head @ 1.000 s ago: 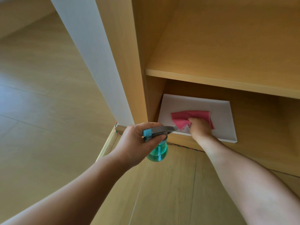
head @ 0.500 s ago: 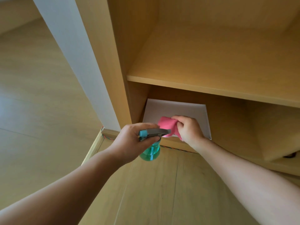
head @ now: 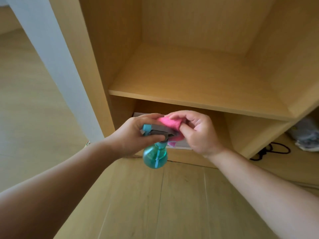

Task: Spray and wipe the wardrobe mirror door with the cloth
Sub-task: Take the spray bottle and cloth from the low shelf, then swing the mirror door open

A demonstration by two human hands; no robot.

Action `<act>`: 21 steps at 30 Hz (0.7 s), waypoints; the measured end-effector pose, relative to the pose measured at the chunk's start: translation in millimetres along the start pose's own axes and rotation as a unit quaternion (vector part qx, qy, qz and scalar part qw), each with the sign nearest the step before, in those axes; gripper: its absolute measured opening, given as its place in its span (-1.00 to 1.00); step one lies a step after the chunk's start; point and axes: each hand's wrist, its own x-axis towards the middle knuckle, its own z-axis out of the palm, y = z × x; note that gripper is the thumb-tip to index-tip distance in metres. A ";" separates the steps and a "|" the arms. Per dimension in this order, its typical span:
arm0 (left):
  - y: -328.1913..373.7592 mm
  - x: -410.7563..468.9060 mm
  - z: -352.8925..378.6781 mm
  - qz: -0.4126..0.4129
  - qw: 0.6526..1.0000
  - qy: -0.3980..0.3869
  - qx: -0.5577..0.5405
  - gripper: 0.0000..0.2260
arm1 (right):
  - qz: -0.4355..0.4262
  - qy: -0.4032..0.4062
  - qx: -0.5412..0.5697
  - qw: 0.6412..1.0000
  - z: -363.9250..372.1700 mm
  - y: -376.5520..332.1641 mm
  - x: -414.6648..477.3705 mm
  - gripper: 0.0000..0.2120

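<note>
The pink cloth (head: 170, 123) is bunched in my right hand (head: 198, 133), fingers pinching it, in front of the lower wardrobe shelf (head: 198, 104). My left hand (head: 136, 133) grips the teal spray bottle (head: 155, 156) by its trigger head, nozzle touching the cloth. A white sheet (head: 181, 144) lies in the compartment behind.

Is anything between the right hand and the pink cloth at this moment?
Nothing visible: the right hand already pinches the pink cloth. The teal spray bottle, held by the left hand, sits just in front of it.
</note>
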 end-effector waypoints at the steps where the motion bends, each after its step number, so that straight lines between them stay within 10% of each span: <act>1: 7.8 3.0 0.4 0.009 1.000 -0.001 -0.010 -0.70 | 0.000 0.000 0.022 1.000 -4.4 -7.1 1.4 -0.64; 8: 71.9 35.5 -16.4 0.126 0.990 0.027 0.058 -0.81 | -0.045 0.081 0.055 0.994 -36.5 -56.9 31.1 -0.67; 21: 302.5 93.8 -125.1 0.089 0.995 0.045 0.007 -0.75 | -0.020 0.127 0.025 0.991 -103.2 -288.9 139.6 -0.70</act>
